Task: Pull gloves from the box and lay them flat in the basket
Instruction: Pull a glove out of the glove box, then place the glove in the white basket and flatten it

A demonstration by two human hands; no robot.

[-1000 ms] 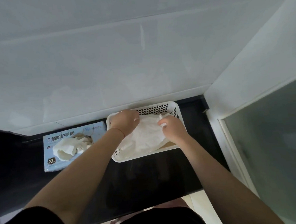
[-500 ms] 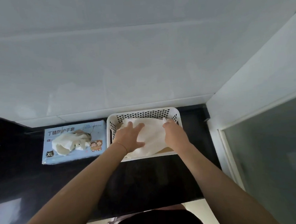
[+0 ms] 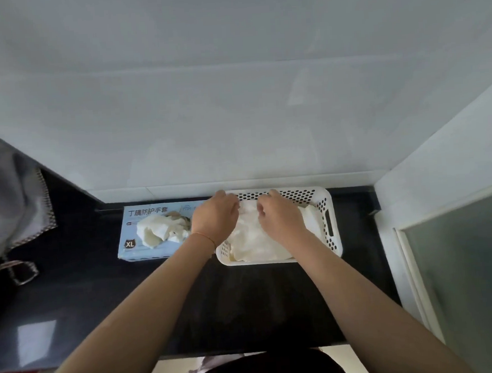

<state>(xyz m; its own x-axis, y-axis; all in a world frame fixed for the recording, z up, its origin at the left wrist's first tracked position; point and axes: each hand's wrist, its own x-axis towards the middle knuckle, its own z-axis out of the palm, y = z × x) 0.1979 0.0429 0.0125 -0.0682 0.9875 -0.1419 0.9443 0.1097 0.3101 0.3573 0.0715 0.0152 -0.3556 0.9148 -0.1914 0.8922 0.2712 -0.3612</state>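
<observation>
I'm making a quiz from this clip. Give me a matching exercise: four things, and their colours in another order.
Things:
1. box
2. basket
3. counter
4. wrist string

Colours:
A. black
B. orange
C. light blue
D. white

Pairs: 1-C, 2-D, 3-A, 4-B

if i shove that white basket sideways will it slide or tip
Probably slide: the basket sits low and wide on a glossy black counter. Likely light, since its walls are perforated plastic and it holds only thin gloves. Both hands, left hand and right hand, reach inside, which may steady it.
</observation>
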